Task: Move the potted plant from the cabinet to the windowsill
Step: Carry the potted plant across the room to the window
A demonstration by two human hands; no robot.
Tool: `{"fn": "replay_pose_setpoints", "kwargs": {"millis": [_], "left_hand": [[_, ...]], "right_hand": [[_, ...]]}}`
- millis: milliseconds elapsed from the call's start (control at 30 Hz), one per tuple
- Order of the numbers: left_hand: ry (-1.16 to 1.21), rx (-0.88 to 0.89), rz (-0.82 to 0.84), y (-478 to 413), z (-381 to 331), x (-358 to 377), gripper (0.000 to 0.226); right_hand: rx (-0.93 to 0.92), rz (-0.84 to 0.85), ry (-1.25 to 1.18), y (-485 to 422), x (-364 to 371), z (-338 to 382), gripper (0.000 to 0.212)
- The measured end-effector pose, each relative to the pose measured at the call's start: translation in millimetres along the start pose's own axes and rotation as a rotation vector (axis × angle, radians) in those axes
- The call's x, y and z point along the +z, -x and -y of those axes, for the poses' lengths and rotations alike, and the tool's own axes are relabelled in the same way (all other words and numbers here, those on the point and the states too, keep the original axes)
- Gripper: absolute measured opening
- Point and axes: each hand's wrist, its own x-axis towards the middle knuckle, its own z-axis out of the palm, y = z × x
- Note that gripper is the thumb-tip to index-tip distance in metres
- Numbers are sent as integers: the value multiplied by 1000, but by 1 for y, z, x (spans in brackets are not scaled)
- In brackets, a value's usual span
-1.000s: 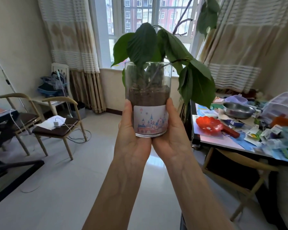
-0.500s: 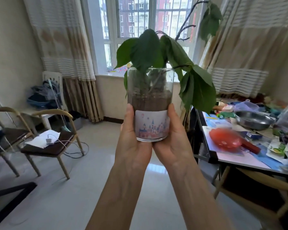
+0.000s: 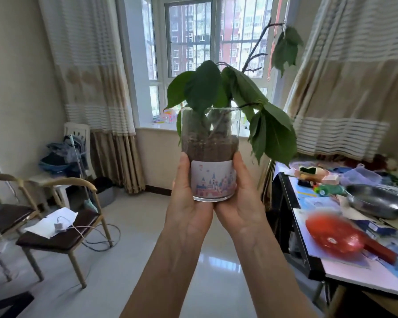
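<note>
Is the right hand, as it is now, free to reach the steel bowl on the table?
Probably not: the right hand and left hand both cup the glass potted plant. The steel bowl lies uncovered on the table, but reaching would leave one hand holding the pot.

One potted plant, two hands, two wooden chairs, one metal bowl on the table.
</note>
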Motion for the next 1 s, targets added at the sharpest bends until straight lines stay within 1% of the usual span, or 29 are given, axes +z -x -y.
{"fn": "replay_pose_setpoints", "kwargs": {"millis": [67,133,200,300,367,500,667,767,833,933,1000], "left_hand": [[15,-8,-9,-25,3,10,57],[33,-12,-22,-53,8,18,54],[45,-26,-8,-80,13,22,57],[38,-44,56,-115,21,23,71],[50,-29,61,-134,28,22,67],[54,6,30,-164,36,19,58],[50,12,-8,-203,38,9,59],[31,0,-40,-230,34,1,60],[8,-8,-81,-251,29,-3,62],[102,-21,-41,-285,23,-10,58],[112,-21,-57,-305,16,-12,55]], "right_hand": [[-6,-9,1,-26,-5,12,79],[0,1,-15,-54,-10,25,85],[13,3,-24,-76,-14,37,87],[10,-16,-17,-103,-23,54,86],[11,-13,-20,-118,-29,62,87],[47,-24,-22,-141,-40,72,81],[64,-44,-34,-174,-50,75,82],[74,-75,-29,-202,-59,72,75],[75,-93,-42,-224,-64,69,74],[66,-111,-48,-260,-72,64,64],[67,-107,-49,-283,-76,61,61]]}}
